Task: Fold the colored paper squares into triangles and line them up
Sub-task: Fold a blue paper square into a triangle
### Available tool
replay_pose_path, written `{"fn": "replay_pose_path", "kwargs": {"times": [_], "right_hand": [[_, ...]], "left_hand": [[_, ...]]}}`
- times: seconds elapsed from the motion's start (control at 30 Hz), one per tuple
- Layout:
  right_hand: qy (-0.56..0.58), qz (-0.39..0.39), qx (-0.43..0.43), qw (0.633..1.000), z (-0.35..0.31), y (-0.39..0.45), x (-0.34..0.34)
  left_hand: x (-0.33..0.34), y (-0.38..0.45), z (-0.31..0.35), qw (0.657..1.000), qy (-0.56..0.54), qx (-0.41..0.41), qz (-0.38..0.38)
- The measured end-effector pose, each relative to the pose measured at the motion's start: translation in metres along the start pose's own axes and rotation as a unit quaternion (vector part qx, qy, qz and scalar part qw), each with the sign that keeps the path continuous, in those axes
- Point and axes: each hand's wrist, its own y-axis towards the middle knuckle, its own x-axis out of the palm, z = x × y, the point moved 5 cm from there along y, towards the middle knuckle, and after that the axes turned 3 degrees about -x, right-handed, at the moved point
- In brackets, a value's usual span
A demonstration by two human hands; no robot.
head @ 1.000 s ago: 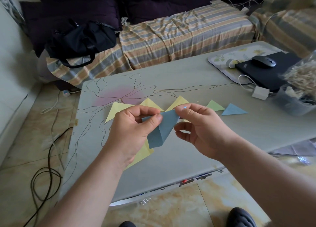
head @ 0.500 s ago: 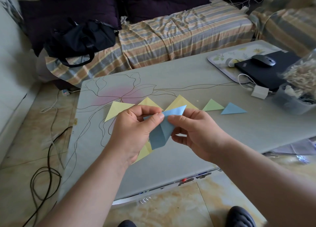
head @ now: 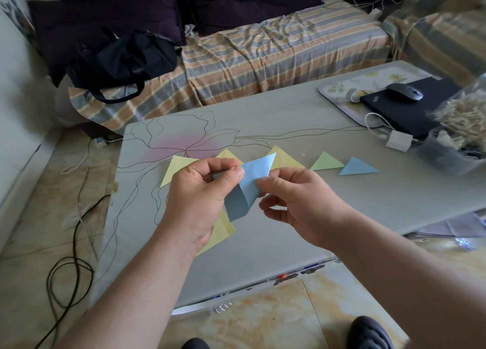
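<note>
I hold a half-folded blue paper square (head: 247, 188) in the air above the grey table (head: 302, 222). My left hand (head: 200, 198) pinches its upper left part between thumb and fingers. My right hand (head: 297, 201) pinches its right edge. Under my hands lie yellow papers (head: 223, 230), partly hidden. A yellow triangle (head: 176, 168) shows at the left, and two more yellow tips (head: 285, 159) peek out behind the blue sheet. Further right lie a folded green triangle (head: 326, 162) and a folded blue triangle (head: 357, 167) side by side.
A tray (head: 339, 85), a black laptop (head: 410, 109) with a mouse (head: 405, 92), a white charger (head: 398, 141) and a clear tub (head: 447, 151) fill the table's right end. A striped sofa with a black bag (head: 123, 59) stands behind. Cables (head: 71, 264) lie on the floor at the left.
The blue sheet's upper flap has swung up and over toward the left hand. My right hand slid down from the top corner to the right edge.
</note>
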Motion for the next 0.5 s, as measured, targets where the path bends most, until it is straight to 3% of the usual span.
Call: {"fn": "replay_pose_path", "kwargs": {"times": [0.5], "right_hand": [[-0.060,-0.025,-0.011,0.998,0.0002,-0.0002,0.0049]], "left_hand": [[-0.0022,0.0026,-0.0025,0.999,-0.024,0.005,0.021]]}}
